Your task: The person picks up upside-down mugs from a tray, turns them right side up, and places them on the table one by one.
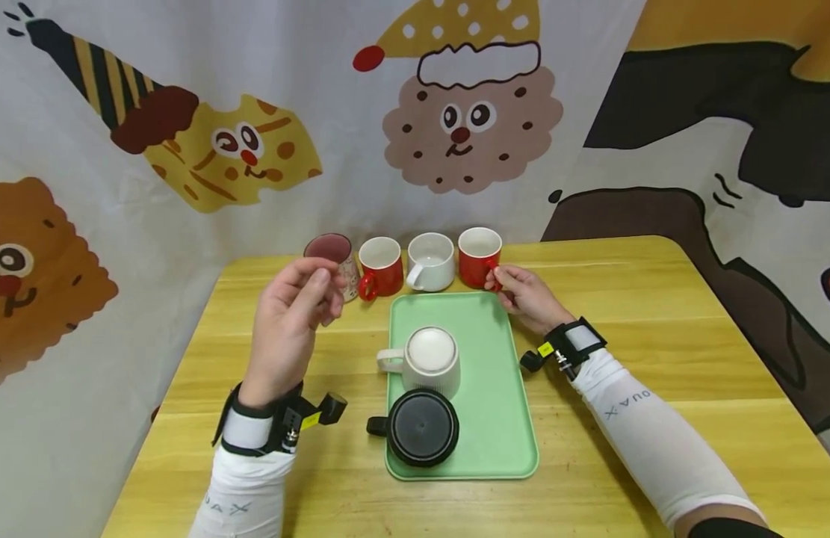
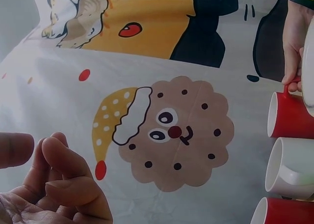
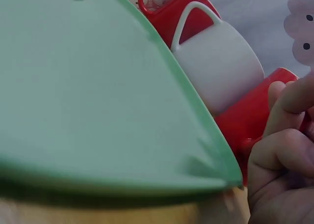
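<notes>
My right hand point(image 1: 527, 297) pinches the handle of a red mug point(image 1: 475, 261) with a white inside, at the right end of a row behind the tray. In the right wrist view that mug point(image 3: 255, 108) stands partly hidden by my fingers. My left hand point(image 1: 290, 321) is raised in front of the row's left end, fingers loosely curled, thumb apart from them in the left wrist view, holding nothing. Beside the held mug stand a white mug point(image 1: 431, 263), another red mug point(image 1: 381, 267) and a patterned pinkish mug point(image 1: 347, 270), partly hidden by my left hand.
On the wooden table point(image 1: 609, 448) lies a green tray point(image 1: 495, 418). Two mugs sit upside down on its left side, a cream mug point(image 1: 432, 359) behind a black mug point(image 1: 423, 427), handles pointing left past the rim. A printed curtain point(image 1: 320, 202) hangs behind the table.
</notes>
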A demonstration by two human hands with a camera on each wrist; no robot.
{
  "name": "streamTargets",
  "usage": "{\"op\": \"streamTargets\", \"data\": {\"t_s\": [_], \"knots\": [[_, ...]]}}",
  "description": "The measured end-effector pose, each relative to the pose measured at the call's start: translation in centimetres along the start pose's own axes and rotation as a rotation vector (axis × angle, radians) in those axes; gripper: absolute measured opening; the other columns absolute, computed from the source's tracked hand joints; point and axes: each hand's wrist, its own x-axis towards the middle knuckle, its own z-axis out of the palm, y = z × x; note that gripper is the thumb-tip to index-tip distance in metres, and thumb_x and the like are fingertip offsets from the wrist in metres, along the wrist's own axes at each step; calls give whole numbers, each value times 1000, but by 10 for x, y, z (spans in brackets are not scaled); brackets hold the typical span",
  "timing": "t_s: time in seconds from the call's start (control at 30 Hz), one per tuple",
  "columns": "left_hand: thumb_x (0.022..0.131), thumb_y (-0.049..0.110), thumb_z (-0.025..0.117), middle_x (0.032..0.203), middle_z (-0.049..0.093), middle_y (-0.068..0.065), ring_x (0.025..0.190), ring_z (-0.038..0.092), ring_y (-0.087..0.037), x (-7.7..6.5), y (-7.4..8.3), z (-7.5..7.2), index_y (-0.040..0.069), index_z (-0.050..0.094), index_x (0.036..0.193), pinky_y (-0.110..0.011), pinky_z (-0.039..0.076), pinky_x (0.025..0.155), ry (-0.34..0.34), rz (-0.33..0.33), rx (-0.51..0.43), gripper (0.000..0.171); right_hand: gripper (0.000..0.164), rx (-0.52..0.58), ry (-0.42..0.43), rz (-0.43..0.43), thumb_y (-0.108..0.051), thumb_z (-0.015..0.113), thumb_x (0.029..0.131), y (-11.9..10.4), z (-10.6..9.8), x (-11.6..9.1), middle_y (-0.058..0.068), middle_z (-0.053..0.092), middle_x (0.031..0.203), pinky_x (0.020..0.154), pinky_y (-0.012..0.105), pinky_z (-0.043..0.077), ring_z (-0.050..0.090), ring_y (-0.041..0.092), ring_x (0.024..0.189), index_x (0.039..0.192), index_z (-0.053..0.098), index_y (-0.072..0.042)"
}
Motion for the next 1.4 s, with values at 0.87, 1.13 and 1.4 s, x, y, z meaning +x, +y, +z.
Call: {"op": "streamTargets", "data": {"t_s": [0.87,1.13,1.4], "knots": [[107,23,67,123,67,-11,78,67,-26,6,-78,-12,3,64,134,-32,52,69,-428,-276,654,33,56,-571,187,-136,-36,59,111,-56,-11,-80,17,55,139,91,31,55,74,36,89,153,46,-2],[107,23,67,116,68,-10,71,63,-21,9,-90,-11,1,66,132,-34,54,65,-656,-345,707,33,46,-651,92,-158,-30,61,111,-56,-7,-111,15,59,133,88,29,55,73,29,85,148,51,-4],[110,22,63,102,70,-8,69,57,-18,10,-102,-8,9,72,114,-27,49,62,-751,-387,642,17,39,-645,21,-138,-23,62,110,-44,-4,-125,21,58,135,83,44,59,73,39,87,144,54,-5]]}}
